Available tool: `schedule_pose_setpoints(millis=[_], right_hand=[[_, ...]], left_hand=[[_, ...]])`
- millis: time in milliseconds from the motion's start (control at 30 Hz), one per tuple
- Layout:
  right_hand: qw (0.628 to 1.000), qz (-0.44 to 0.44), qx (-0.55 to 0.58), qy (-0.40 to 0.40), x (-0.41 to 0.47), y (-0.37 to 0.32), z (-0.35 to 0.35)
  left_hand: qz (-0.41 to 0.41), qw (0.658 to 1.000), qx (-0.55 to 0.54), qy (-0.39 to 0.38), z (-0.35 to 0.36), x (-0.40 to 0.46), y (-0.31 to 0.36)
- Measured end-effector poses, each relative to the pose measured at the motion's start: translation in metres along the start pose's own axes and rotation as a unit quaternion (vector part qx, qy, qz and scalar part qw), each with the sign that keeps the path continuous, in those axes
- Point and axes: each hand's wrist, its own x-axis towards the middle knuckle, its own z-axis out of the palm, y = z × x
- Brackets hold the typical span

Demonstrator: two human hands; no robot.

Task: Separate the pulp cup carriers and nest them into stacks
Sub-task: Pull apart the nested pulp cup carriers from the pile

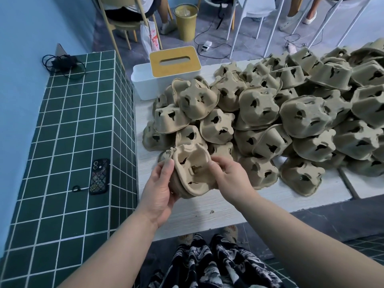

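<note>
A big heap of brown pulp cup carriers [270,113] lies upside down across the white table [207,213]. In front of it, above the table's near left part, I hold a small nested bunch of carriers [192,171] tilted on edge, its open side facing me. My left hand [161,194] grips the bunch from the left and below, thumb on its rim. My right hand [228,177] holds the right side, fingers curled into a cup opening of the front carrier.
A white tissue box with a yellow lid [166,71] stands at the table's far left corner. A green tiled counter [68,142] on the left carries a phone [99,176] and a black cable [62,62]. Chairs, a yellow bin [186,21] and people's legs are behind.
</note>
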Motion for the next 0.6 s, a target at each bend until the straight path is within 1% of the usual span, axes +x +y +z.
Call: schedule_pose_setpoints(millis=[100,267,333,433,500,600], right_hand=[[1.0,-0.019,-0.018,0.014,0.003,-0.004,0.002],[0.997,-0.036,-0.043,0.044,0.011,-0.014,0.007],[0.996,-0.038,-0.05,0.062,0.015,-0.021,0.007],[0.989,-0.045,-0.08,0.112,0.025,-0.034,-0.001],[0.981,-0.068,-0.119,0.138,0.034,-0.044,-0.008],[0.964,-0.11,-0.189,0.151,0.053,-0.061,-0.019]], left_hand=[[-0.001,1.0,0.01,-0.03,0.001,0.003,0.009],[-0.015,0.998,-0.012,-0.06,-0.003,0.014,0.018],[-0.011,0.998,-0.021,-0.06,-0.006,0.019,0.024],[-0.011,0.998,-0.024,-0.055,-0.01,0.026,0.032],[-0.01,0.998,-0.036,-0.049,-0.013,0.03,0.037],[0.001,0.998,-0.048,-0.04,-0.014,0.037,0.047]])
